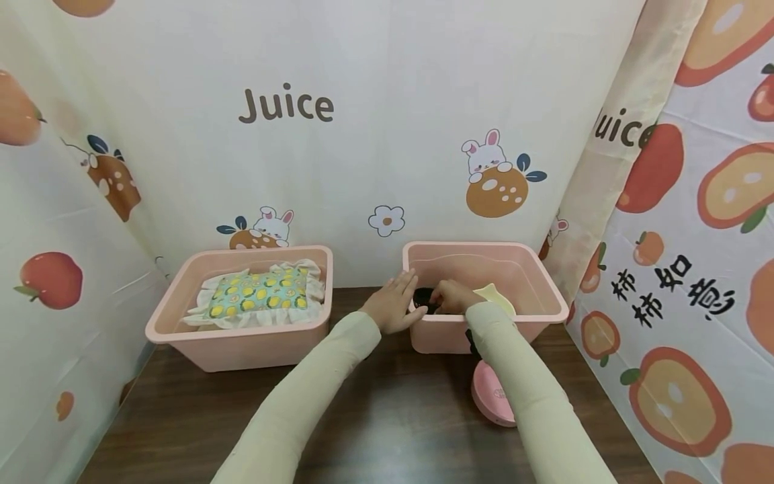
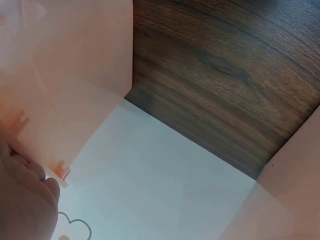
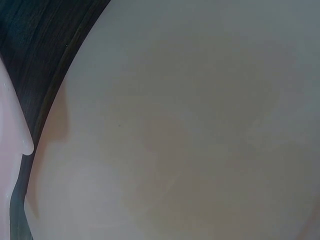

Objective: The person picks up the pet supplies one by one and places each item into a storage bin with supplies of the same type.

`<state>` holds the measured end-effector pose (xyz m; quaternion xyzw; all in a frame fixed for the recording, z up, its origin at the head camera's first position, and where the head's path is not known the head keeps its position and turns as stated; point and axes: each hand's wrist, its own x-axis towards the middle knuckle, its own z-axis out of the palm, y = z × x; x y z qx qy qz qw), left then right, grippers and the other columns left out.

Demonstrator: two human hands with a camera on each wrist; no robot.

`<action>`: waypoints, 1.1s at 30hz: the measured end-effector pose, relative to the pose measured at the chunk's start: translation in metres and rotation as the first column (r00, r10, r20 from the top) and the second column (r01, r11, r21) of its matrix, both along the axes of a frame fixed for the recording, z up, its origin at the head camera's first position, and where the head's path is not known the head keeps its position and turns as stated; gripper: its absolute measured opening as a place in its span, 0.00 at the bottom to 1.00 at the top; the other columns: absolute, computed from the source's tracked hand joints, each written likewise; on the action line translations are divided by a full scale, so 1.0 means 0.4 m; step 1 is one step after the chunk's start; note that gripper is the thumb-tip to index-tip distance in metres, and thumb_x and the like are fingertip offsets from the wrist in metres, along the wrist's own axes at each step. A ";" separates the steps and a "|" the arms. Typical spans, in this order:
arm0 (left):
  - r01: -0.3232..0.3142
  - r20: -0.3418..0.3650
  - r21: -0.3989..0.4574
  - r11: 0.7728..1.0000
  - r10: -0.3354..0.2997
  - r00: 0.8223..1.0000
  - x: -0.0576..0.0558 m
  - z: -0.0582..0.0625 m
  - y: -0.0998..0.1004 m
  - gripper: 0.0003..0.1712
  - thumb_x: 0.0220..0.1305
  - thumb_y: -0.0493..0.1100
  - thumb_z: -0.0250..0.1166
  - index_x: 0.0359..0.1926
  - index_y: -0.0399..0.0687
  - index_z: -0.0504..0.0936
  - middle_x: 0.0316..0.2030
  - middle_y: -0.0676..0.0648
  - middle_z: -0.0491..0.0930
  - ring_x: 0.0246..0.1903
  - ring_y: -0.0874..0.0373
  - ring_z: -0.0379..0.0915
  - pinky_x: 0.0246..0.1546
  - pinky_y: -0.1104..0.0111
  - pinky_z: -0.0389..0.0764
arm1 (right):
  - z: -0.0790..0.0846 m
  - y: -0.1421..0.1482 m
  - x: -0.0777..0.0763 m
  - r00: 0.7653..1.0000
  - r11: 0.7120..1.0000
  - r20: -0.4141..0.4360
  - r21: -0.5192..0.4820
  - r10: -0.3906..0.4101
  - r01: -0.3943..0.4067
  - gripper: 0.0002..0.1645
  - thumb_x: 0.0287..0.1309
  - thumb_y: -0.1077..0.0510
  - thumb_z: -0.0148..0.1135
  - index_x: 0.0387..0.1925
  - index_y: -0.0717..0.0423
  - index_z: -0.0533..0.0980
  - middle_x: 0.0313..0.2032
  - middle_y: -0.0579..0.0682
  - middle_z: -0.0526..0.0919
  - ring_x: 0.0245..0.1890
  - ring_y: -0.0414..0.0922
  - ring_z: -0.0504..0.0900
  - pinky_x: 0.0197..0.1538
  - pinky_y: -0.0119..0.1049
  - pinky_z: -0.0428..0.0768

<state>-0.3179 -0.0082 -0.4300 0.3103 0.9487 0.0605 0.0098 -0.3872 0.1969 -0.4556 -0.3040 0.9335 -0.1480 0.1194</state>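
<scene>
At the right pink bin (image 1: 484,329), my left hand (image 1: 392,304) lies over the left rim, its fingers extended and its thumb over the inside. The left wrist view shows part of that hand (image 2: 25,195) against the bin wall. My right hand (image 1: 455,296) reaches down inside the same bin, bent fingers on a black object (image 1: 423,296) in its left front corner; its kind is hidden. Beside that wrist is a pale yellow item (image 1: 496,296) with a pointed edge. A large, blurred pale surface (image 3: 175,125) fills most of the right wrist view.
A left pink bin (image 1: 242,349) holds a ruffled, lemon-print cushion (image 1: 260,294). On the dark wooden table (image 1: 387,417), a round pink object (image 1: 491,393) lies partly under my right forearm. Fruit-print curtains (image 1: 387,134) stand behind and at both sides.
</scene>
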 end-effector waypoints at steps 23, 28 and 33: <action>-0.012 0.009 0.007 1.000 0.012 1.000 0.001 -0.003 0.002 0.44 0.71 0.66 0.37 0.75 0.41 0.45 0.76 0.46 0.40 0.74 0.53 0.35 0.72 0.62 0.45 | -0.017 0.010 0.001 0.992 0.994 0.064 -0.013 -0.105 0.107 0.03 0.46 0.62 0.73 0.23 0.56 0.85 0.25 0.46 0.84 0.27 0.40 0.78 0.34 0.35 0.80; -0.010 0.008 0.020 1.000 0.009 1.000 0.003 -0.006 0.002 0.44 0.71 0.66 0.37 0.75 0.41 0.45 0.76 0.45 0.40 0.74 0.53 0.36 0.72 0.61 0.46 | -0.020 0.014 0.001 0.987 0.991 0.094 -0.028 -0.130 0.133 0.04 0.47 0.62 0.73 0.28 0.59 0.86 0.27 0.47 0.87 0.30 0.41 0.81 0.37 0.35 0.81; -0.011 0.014 0.020 1.000 0.011 1.000 0.001 -0.005 0.003 0.44 0.71 0.66 0.37 0.75 0.41 0.45 0.76 0.45 0.40 0.74 0.53 0.35 0.72 0.61 0.45 | -0.011 0.016 0.003 0.979 0.992 0.166 -0.027 -0.118 0.124 0.09 0.52 0.63 0.69 0.36 0.63 0.85 0.33 0.52 0.87 0.37 0.45 0.84 0.43 0.38 0.82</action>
